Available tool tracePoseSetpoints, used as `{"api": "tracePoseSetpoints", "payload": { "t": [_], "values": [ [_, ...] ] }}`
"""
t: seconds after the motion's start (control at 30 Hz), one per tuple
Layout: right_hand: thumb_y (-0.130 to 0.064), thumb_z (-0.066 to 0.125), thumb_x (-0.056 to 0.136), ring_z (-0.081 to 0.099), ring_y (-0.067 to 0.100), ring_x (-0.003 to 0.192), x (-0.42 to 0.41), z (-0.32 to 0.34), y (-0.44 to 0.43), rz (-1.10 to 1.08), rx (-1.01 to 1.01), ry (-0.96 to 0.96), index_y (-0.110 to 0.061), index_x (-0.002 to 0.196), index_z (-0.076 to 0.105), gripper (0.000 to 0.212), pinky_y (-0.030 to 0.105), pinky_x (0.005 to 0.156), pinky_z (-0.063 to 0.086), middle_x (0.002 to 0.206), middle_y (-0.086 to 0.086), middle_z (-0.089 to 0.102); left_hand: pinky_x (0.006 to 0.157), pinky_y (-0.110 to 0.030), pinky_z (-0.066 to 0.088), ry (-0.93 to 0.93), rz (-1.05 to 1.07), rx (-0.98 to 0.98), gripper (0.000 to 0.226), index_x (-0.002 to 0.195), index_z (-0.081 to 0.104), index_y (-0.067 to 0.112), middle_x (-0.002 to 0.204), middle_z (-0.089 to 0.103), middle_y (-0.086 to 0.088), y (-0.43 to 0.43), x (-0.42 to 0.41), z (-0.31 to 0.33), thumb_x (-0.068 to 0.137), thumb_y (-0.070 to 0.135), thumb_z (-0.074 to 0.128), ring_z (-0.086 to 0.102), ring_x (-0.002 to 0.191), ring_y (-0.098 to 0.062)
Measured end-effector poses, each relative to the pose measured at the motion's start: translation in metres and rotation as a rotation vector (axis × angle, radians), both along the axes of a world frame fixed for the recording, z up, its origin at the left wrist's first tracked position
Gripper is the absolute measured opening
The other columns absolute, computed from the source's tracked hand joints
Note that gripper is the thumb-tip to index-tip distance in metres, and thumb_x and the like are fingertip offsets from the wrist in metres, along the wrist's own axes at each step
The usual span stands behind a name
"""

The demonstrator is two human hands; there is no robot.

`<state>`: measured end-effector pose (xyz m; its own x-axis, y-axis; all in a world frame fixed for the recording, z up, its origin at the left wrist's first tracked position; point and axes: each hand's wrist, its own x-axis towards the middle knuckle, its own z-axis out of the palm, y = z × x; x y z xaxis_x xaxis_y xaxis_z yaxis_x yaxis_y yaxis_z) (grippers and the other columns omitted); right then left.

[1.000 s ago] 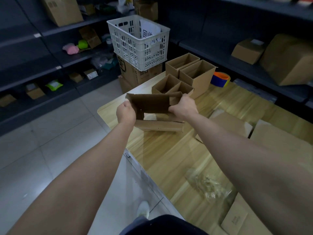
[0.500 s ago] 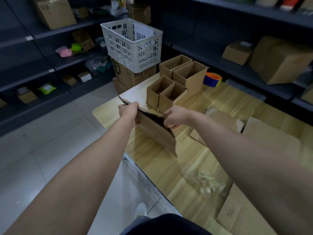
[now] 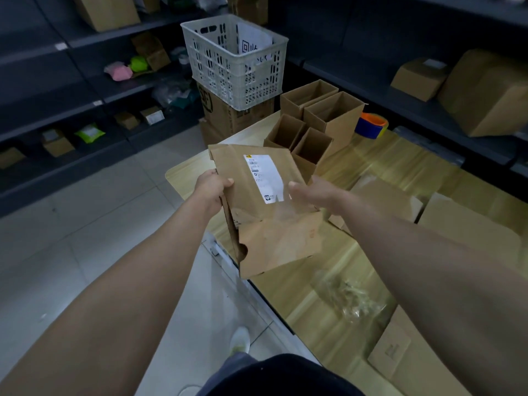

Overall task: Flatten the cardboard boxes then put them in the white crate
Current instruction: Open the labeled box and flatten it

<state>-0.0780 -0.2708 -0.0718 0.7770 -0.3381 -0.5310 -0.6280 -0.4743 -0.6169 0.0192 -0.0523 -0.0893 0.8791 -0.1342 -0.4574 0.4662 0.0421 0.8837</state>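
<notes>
The left hand is closed on the left edge of the box, with the thumb laid over the front face and the fingers curled behind. The right hand is set at the right edge, at 3 o'clock from the left one. Its thumb is seen on the front and its fingers are hidden behind the card, so the edge is pinched. The box is flattened and held tilted in the air between both hands, above the left edge of the table. A white label is borne on its upper half, and a flap is seen at its lower end.

From the hands, four open boxes are found at 1 o'clock, standing upright and touching one another on the table. The crate is seen at 12 o'clock, beyond the table, set on a carton. A printed paper is leaned inside it. A tape roll lies at 2 o'clock, just beside the open boxes. Flat cardboard sheets are laid at 3 o'clock, and a clear bag at 5 o'clock. Dark shelves with small parcels are ranged from 9 to 11 o'clock.
</notes>
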Motion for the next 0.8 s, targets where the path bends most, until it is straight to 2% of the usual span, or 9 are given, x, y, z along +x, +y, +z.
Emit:
{"api": "tracePoseSetpoints", "payload": {
  "t": [0.13,0.2,0.3,0.43,0.53,0.6,0.67,0.73,0.8],
  "values": [
    [-0.063,0.055,0.083,0.059,0.029,0.111,0.007,-0.003,0.004,-0.038,0.167,-0.032,-0.013,0.136,0.046,0.073,0.044,0.096,0.049,0.131,0.01,0.056,0.072,-0.035,0.054,0.028,-0.072,-0.073,0.034,0.117,0.058,0.004,0.106,0.068,-0.012,0.01,0.004,0.005,0.09,-0.009,0.043,0.066,0.093,-0.026],
    [-0.061,0.057,0.083,0.062,0.027,0.104,0.011,-0.001,0.007,-0.074,0.216,-0.065,-0.013,0.13,0.053,0.067,0.042,0.092,0.051,0.123,0.008,0.061,0.077,-0.038,0.054,0.013,-0.082,-0.071,0.036,0.119,0.058,0.006,0.109,0.067,-0.012,0.015,0.007,0.008,0.09,-0.009,0.044,0.065,0.097,-0.027],
    [-0.064,0.056,0.083,0.055,0.023,0.098,0.018,0.005,0.011,-0.225,0.181,-0.111,-0.009,0.134,0.045,0.075,0.035,0.078,0.046,0.118,0.001,0.053,0.08,-0.038,0.054,-0.047,-0.109,-0.02,0.034,0.118,0.059,0.014,0.111,0.068,-0.006,0.019,0.01,0.014,0.089,-0.001,0.049,0.065,0.099,-0.022],
    [-0.063,0.054,0.085,0.05,0.028,0.114,0.029,0.011,0.012,-0.377,0.238,-0.199,-0.009,0.141,0.039,0.079,0.041,0.088,0.043,0.135,0.007,0.049,0.073,-0.032,0.052,-0.126,-0.12,0.001,0.019,0.107,0.059,0.033,0.107,0.07,0.007,0.021,0.012,0.024,0.089,0.029,0.059,0.064,0.096,-0.012],
    [-0.069,0.047,0.084,0.041,0.031,0.131,0.036,0.021,0.013,-0.474,0.35,-0.261,-0.009,0.145,0.032,0.087,0.045,0.104,0.036,0.145,0.007,0.041,0.069,-0.026,0.055,-0.085,-0.148,-0.125,0.05,0.101,0.067,0.031,0.093,0.074,0.013,0.021,0.014,0.028,0.08,0.071,0.048,0.07,0.085,-0.005],
    [-0.075,0.043,0.082,0.038,0.031,0.132,0.04,0.029,0.017,-0.516,0.412,-0.281,-0.01,0.146,0.03,0.092,0.046,0.106,0.032,0.147,0.006,0.039,0.065,-0.025,0.054,-0.059,-0.074,-0.178,0.063,0.086,0.073,0.026,0.08,0.074,0.011,0.02,0.018,0.028,0.073,0.08,0.044,0.071,0.073,-0.004],
    [-0.078,0.044,0.078,0.038,0.031,0.132,0.04,0.036,0.02,-0.564,0.413,-0.29,-0.01,0.146,0.031,0.097,0.046,0.106,0.03,0.146,0.006,0.041,0.071,-0.029,0.053,-0.03,-0.017,-0.136,0.061,0.084,0.071,0.023,0.075,0.074,0.011,0.018,0.019,0.029,0.072,0.079,0.05,0.07,0.072,-0.005],
    [-0.074,0.049,0.079,0.041,0.03,0.129,0.038,0.038,0.019,-0.576,0.417,-0.279,-0.011,0.144,0.035,0.091,0.046,0.106,0.032,0.143,0.005,0.044,0.072,-0.03,0.052,0.004,0.022,-0.078,0.04,0.083,0.068,0.023,0.075,0.073,0.01,0.018,0.016,0.028,0.076,0.061,0.062,0.067,0.076,-0.011],
    [-0.054,0.055,0.087,0.053,0.026,0.112,0.031,0.035,0.015,-0.526,0.427,-0.223,-0.013,0.126,0.051,0.057,0.042,0.09,0.045,0.13,0.005,0.054,0.074,-0.031,0.052,-0.009,0.044,-0.017,0.01,0.087,0.066,0.024,0.089,0.07,0.0,0.021,0.016,0.02,0.079,0.03,0.067,0.063,0.084,-0.017]
  ]
}}
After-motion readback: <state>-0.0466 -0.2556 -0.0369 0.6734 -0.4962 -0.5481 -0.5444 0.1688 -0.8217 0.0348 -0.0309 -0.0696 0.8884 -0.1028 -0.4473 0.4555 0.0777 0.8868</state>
